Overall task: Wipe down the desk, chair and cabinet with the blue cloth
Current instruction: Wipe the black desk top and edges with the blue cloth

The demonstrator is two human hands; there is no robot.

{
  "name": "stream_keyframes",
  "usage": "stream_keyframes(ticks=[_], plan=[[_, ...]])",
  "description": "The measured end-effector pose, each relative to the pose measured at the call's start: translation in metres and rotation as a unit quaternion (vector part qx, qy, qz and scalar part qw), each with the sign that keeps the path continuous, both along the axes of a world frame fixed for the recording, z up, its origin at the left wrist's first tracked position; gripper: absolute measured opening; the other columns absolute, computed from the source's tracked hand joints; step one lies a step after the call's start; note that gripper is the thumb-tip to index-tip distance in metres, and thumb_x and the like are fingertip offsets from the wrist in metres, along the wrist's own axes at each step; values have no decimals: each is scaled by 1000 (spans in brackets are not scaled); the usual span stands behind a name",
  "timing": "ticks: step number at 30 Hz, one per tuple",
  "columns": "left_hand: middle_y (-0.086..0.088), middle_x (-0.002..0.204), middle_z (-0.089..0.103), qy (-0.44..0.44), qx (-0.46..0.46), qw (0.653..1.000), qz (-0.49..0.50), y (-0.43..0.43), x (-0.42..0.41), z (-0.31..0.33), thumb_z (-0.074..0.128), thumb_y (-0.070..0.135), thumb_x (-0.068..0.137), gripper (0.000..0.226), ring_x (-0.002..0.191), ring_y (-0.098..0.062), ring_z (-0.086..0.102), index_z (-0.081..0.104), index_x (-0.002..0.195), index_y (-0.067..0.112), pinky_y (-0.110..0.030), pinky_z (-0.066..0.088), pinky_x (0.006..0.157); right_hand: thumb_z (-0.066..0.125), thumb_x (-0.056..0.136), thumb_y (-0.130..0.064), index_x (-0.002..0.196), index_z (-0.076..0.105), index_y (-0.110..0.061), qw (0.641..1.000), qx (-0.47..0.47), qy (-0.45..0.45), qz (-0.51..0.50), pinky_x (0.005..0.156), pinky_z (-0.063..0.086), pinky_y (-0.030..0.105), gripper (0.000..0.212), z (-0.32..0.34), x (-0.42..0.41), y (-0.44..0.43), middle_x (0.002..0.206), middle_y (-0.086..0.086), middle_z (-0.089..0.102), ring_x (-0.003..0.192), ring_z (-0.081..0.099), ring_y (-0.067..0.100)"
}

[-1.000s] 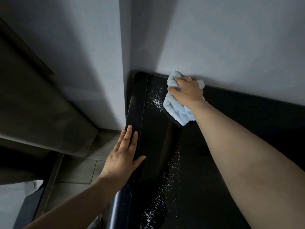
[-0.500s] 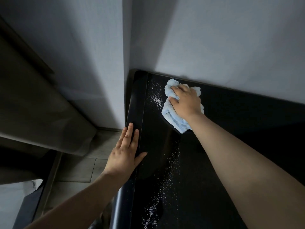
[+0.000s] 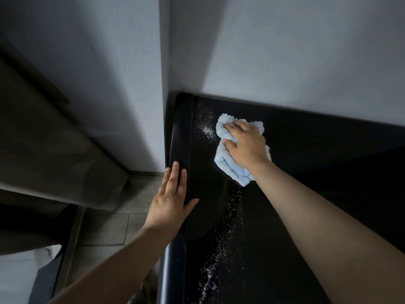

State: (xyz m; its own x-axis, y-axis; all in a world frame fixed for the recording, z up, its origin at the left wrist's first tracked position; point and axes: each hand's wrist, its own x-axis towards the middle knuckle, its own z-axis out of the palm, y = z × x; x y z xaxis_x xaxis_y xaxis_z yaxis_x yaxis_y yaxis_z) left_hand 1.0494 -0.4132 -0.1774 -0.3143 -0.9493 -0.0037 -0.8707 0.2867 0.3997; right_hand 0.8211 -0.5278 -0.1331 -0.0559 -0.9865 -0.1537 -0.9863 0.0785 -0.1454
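A glossy black desk top fills the right half of the view, set into a wall corner. My right hand presses the crumpled light blue cloth flat onto the desk near its far left corner. White powder specks lie just left of the cloth, and a longer trail of white specks runs toward me. My left hand rests flat with fingers spread on the desk's rounded left edge, holding nothing.
Grey walls meet behind the desk's far corner. A dark curtain hangs at left over a tiled floor. A pale object shows at the bottom left.
My right hand has drawn the cloth back from the wall toward me, across the desk top. My left hand has stayed on the edge.
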Motion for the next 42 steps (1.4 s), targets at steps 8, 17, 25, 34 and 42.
stream_keyframes(ticks=[8, 17, 25, 34, 42], plan=[[-23, 145, 41, -36, 22, 999, -12, -3, -1, 3, 60, 46, 75, 75, 126, -40, 50, 51, 133, 0, -42, 58, 74, 50, 94, -44, 142, 44, -34, 1000, 3, 4, -11, 98, 44, 53, 50, 0, 4, 18, 149, -7, 39, 138, 31, 31], [-23, 146, 40, -40, 43, 998, -14, -2, 0, 5, 58, 46, 77, 74, 126, -40, 50, 50, 134, -1, -44, 58, 75, 51, 93, -43, 141, 45, -35, 1000, -4, -3, -29, 97, 44, 51, 49, 1, 10, 50, 147, -9, 40, 137, 32, 27], [-16, 158, 16, 5, 73, 997, -5, -1, 2, 20, 61, 43, 88, 77, 143, -35, 25, 30, 147, 5, -44, 39, 107, 53, 93, -42, 142, 45, -35, 999, -1, -8, -39, 96, 43, 50, 50, 2, 16, 85, 147, -11, 40, 136, 33, 28], [2, 159, -17, 39, 130, 988, -70, 27, 21, 43, 50, 49, 92, 84, 146, -21, -16, 2, 153, 19, -32, 6, 118, 44, 84, -47, 133, 57, -31, 997, -51, -21, -50, 83, 50, 52, 53, -3, 22, 115, 137, -8, 52, 124, 46, 31], [2, 157, -24, 5, 182, 978, -106, 64, 33, 45, 53, 52, 90, 90, 145, -18, -19, -2, 153, 18, -32, 6, 120, 32, 82, -53, 134, 55, -31, 997, -46, -4, -62, 81, 51, 52, 61, -4, 26, 143, 138, -9, 51, 126, 45, 31]])
